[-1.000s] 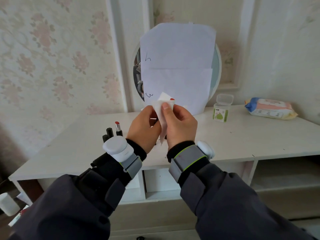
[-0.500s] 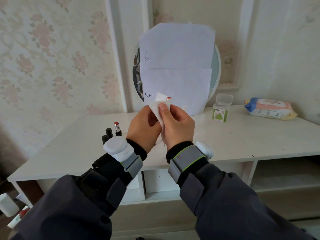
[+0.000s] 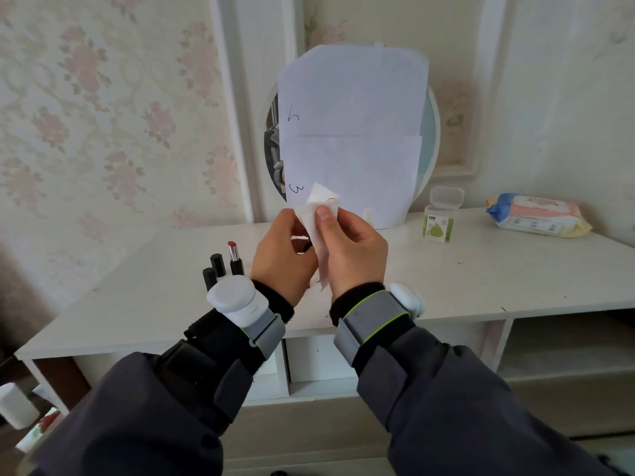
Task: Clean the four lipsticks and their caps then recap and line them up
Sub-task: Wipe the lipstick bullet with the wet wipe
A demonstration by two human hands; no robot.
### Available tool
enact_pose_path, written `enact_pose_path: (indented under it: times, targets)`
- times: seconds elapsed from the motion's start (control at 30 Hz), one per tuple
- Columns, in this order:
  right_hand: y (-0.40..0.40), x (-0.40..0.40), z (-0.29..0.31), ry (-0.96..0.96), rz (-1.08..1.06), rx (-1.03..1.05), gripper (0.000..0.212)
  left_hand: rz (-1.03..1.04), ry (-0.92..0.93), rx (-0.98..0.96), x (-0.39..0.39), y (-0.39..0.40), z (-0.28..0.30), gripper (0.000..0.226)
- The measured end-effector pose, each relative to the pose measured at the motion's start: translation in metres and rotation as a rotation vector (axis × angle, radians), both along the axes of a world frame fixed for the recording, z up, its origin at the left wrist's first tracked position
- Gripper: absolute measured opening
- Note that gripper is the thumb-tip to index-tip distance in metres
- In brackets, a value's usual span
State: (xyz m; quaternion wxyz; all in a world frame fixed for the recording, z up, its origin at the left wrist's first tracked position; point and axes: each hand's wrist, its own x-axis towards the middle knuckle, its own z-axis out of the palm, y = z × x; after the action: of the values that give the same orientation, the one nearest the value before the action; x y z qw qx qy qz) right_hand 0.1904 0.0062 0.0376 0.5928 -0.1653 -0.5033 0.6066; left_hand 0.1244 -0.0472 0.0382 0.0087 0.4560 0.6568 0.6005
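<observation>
At the far left of the white dresser top [image 3: 481, 269], two black capped pieces [image 3: 213, 269] are seen standing upright, with an uncapped red lipstick [image 3: 235, 254] upright just beside them to the right; all three lie left of and beyond the left hand [image 3: 282, 253]. That hand is raised above the surface with its back to the camera, its fingers curled around something dark; whether this is a lipstick body cannot be told, since most of it is hidden. A white wipe [image 3: 318, 214] is pinched by the thumb and fingers of the right hand [image 3: 350, 250], wrapped about what is held between the hands. A speck of red shows at the wipe's upper edge, so the held lipstick is judged to point up and away, its long axis near vertical. The hands are touching, wrists level. Further right stand a small open-lidded container [image 3: 438, 221] and a wipes pack [image 3: 537, 216].
</observation>
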Motion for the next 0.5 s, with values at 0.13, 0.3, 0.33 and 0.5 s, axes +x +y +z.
enact_pose_path:
  times: [0.13, 0.3, 0.33, 0.5]
  targets:
    - [0.002, 0.001, 0.001, -0.001, 0.007, -0.006, 0.013, -0.005, -0.009, 0.023, 0.002, -0.002, 0.001, 0.024]
    - [0.0, -0.001, -0.007, -0.042, 0.014, 0.016, 0.01, 0.03, -0.012, 0.069, 0.002, -0.002, 0.001, 0.025]
    - [-0.001, -0.002, -0.009, -0.051, 0.009, 0.021, 0.011, 0.045, 0.002, 0.074, 0.002, -0.002, 0.001, 0.026]
    - [-0.001, -0.004, -0.015, -0.089, 0.009, 0.037, 0.017, 0.099, 0.089, 0.06, -0.003, -0.001, -0.002, 0.029]
